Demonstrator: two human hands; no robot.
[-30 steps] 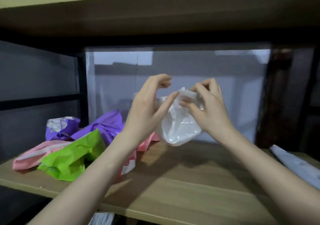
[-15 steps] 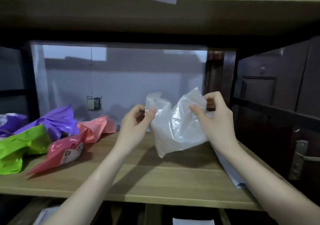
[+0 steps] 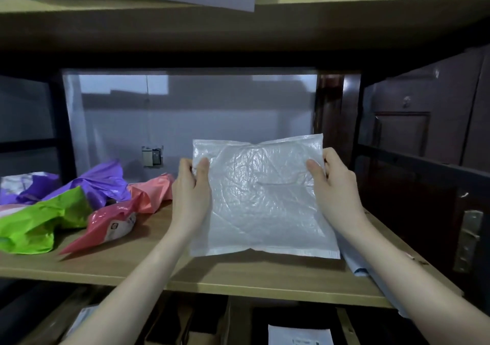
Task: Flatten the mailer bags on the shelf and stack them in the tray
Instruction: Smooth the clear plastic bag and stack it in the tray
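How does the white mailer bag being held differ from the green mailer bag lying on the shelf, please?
The white mailer bag is spread out nearly flat; the green mailer bag is crumpled. The white one is held up between the left hand and right hand, while the green one lies on the shelf at the left, untouched. Both are thin, wrinkled plastic.

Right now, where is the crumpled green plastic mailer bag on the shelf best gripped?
Probably the crumpled green plastic mailer bag is best pinched at its raised right peak, coming from the front right. That corner stands up clear of the wooden shelf; purple and pink bags crowd behind.
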